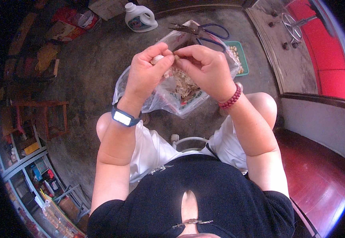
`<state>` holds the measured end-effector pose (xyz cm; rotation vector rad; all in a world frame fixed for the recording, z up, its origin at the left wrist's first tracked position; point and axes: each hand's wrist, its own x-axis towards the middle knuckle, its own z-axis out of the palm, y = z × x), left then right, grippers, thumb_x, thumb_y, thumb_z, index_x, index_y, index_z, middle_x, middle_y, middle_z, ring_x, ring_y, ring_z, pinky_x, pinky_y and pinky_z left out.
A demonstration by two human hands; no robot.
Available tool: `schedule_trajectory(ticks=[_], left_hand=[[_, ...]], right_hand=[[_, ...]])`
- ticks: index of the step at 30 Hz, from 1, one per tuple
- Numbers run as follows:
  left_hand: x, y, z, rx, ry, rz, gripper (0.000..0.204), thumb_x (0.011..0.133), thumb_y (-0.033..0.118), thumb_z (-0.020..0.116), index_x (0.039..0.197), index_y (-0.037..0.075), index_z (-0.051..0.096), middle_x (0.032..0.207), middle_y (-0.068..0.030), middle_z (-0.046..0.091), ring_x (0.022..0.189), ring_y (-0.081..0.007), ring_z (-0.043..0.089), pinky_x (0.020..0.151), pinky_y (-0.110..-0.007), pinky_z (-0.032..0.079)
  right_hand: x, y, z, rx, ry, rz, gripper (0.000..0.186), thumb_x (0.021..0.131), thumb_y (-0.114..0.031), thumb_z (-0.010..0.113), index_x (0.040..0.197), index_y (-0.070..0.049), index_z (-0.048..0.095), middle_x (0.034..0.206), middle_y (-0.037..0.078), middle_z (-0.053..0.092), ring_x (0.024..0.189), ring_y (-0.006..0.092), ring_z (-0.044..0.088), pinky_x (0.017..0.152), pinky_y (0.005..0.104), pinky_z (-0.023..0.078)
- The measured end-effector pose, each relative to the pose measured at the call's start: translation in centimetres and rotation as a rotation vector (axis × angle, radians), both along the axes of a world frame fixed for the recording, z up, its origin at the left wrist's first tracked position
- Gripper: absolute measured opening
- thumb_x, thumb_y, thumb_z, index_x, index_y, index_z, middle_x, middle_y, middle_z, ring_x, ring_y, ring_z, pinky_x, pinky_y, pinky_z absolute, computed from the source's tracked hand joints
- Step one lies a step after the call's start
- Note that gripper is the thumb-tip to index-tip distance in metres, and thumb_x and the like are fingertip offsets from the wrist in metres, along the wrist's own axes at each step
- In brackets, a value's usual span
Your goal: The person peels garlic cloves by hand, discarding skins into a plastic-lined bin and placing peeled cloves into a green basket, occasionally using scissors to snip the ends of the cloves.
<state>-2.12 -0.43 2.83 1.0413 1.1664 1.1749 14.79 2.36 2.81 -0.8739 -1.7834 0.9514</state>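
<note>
My left hand (144, 71), with a dark watch at the wrist, is closed around a whitish garlic bulb (156, 59), partly hidden by the fingers. Thumb and fingertips of my right hand (206, 67) meet the left fingertips in a pinch. What sits between the right fingertips is too small to make out. Below both hands a clear plastic bag (156, 101) spreads open with papery garlic skins (186, 85) inside. Scissors (200, 31) with dark blue handles lie across the bag's far rim. Just right of the bag, a green tray (244, 59) holds several pale cloves.
A white jug (140, 18) with a handle stands on the concrete floor beyond the bag. To the left are a wooden stool (45, 115) and a cluttered metal shelf (21, 162). At the far right, a swivel chair base (293, 27) stands near a red panel (331, 51).
</note>
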Motion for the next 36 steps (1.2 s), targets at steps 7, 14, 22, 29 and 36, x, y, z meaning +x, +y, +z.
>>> schedule_trajectory(ticks=[7,14,22,29,36], left_hand=[[0.2,0.1,-0.6,0.093,0.075,0.027,0.011,0.084,0.006,0.062,0.095,0.005,0.063,0.077,0.0021,0.061,0.062,-0.0049,0.055,0.052,-0.019,0.042],[0.1,0.2,0.0,0.124,0.269,-0.019,0.005,0.083,0.007,0.058,0.081,0.005,0.063,0.068,0.0046,0.057,0.059,-0.0025,0.051,0.051,-0.017,0.038],[0.3,0.2,0.2,-0.001,0.096,0.056,0.007,0.082,0.006,0.056,0.077,0.008,0.061,0.066,0.0027,0.057,0.054,-0.0037,0.050,0.044,-0.017,0.034],[-0.4,0.7,-0.4,-0.066,-0.228,0.147,0.006,0.085,0.012,0.064,0.083,0.006,0.062,0.065,0.0009,0.058,0.051,-0.0039,0.051,0.040,-0.017,0.034],[0.1,0.1,0.5,-0.133,-0.073,-0.009,0.009,0.087,0.016,0.061,0.084,0.007,0.062,0.070,0.0004,0.060,0.054,-0.0041,0.053,0.042,-0.017,0.035]], right_hand=[[0.1,0.1,-0.1,0.032,-0.018,0.010,0.014,0.075,-0.006,0.066,0.087,0.000,0.067,0.080,0.015,0.065,0.071,0.0276,0.065,0.064,0.0314,0.052],[0.0,-0.2,-0.6,-0.081,0.043,0.033,0.012,0.079,-0.006,0.065,0.089,0.001,0.065,0.079,0.013,0.067,0.070,0.0202,0.066,0.063,0.0281,0.052],[0.3,0.2,0.2,-0.496,0.311,0.107,0.019,0.087,-0.010,0.061,0.099,0.004,0.056,0.086,0.007,0.065,0.075,0.0109,0.063,0.067,0.0221,0.052],[0.2,0.2,0.1,-0.439,0.266,0.084,0.015,0.085,-0.006,0.063,0.095,0.002,0.054,0.083,0.006,0.063,0.070,0.0114,0.064,0.060,0.0223,0.053],[-0.6,-0.2,-0.7,-0.397,0.307,0.071,0.016,0.083,-0.005,0.064,0.096,0.002,0.058,0.083,0.007,0.065,0.072,0.0122,0.065,0.060,0.0236,0.052]])
